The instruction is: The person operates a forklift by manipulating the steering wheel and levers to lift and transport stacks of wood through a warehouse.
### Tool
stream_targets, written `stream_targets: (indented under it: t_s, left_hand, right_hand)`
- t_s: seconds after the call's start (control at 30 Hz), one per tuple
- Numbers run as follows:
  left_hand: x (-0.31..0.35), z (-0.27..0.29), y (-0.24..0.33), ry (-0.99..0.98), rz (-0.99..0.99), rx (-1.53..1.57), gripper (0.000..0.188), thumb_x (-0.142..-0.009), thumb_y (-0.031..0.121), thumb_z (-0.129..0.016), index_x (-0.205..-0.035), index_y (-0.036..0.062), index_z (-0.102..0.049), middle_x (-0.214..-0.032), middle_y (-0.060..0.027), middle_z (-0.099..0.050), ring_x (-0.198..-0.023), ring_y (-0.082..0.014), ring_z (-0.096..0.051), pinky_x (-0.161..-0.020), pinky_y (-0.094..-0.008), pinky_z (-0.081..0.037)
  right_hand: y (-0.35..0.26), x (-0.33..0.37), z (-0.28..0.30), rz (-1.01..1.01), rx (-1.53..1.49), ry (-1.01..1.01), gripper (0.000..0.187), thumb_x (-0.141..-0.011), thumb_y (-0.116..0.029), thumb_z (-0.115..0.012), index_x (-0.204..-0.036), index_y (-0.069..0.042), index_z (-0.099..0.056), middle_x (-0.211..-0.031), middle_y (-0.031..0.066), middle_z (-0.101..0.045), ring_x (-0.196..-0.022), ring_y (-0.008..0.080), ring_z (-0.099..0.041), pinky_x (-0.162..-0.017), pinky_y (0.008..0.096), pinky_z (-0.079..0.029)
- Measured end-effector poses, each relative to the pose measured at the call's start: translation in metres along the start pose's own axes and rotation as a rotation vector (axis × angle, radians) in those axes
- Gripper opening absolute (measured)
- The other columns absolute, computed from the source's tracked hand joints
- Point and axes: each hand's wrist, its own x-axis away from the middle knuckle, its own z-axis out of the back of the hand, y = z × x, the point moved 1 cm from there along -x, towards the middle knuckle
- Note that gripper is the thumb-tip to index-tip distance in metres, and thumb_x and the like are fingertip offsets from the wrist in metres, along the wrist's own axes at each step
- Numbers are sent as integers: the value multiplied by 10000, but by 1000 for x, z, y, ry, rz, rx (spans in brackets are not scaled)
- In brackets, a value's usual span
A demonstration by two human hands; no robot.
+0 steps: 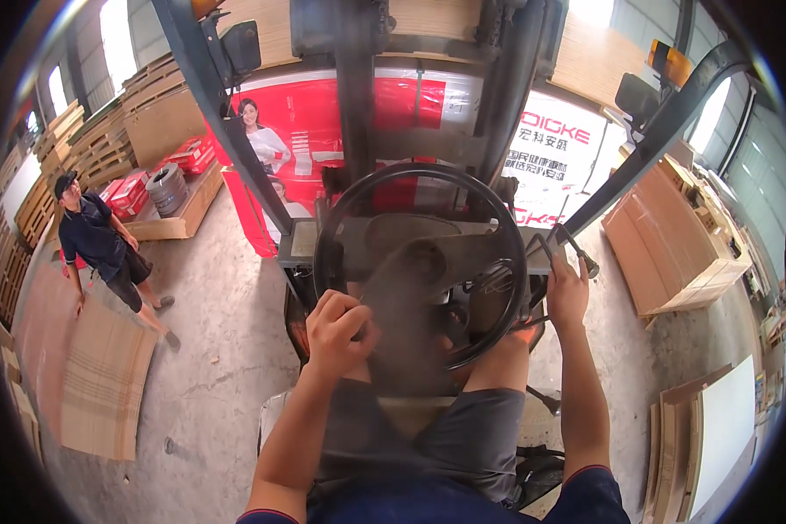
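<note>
Your left hand (336, 334) is curling over the lower-left rim of the steering wheel (426, 255) and appears to be gripping it, though the knuckles are hiding the contact. Your right hand (568, 293) is touching the black control levers (576, 245) just right of the wheel; you cannot be told whether its fingers are closing fully around one. Ahead, the dark mast (355, 100) is standing between you and a red-and-white wrapped load (310, 113), partly blocking your view. If that view is hiding an edge, driving forward could be bumping the load; brushing the wrong lever could be shifting the mast unexpectedly. On your left, a person in dark clothes (103, 237) is standing beside brown sheets (105, 375); turning without looking there could be endangering them. On your right, a stack of brown panels (659, 236) is narrowing your room, so swinging wide could be causing a scrape.
</note>
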Motion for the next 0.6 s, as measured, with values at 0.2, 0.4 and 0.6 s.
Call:
stream_targets:
  t_s: [0.2,0.4,0.6]
  left_hand:
    - [0,-3,0,7,-11,2,246,-542,-14,-724,-753,67,-628,-760,-56,-563,-681,-253,-570,-558,-344,-481]
    - [0,-1,1,-3,-8,-9,237,-545,-21,-716,-748,62,-627,-758,-60,-563,-680,-256,-570,-556,-346,-480]
    - [-1,-1,3,9,2,-15,238,-547,-22,-715,-750,62,-626,-756,-60,-563,-681,-257,-573,-553,-344,-476]
  right_hand:
    - [2,2,3,21,-14,36,346,-896,-61,-615,-1239,-32,-645,-1060,148,-721,-1009,267,-679,-1188,413,-331]
    - [-1,4,5,-8,-15,-7,359,-884,-57,-624,-1241,-32,-652,-1051,143,-721,-991,266,-682,-1188,401,-335]
    - [2,14,-1,33,-14,81,375,-863,-51,-644,-1237,-32,-659,-1057,138,-717,-980,278,-682,-1163,400,-377]
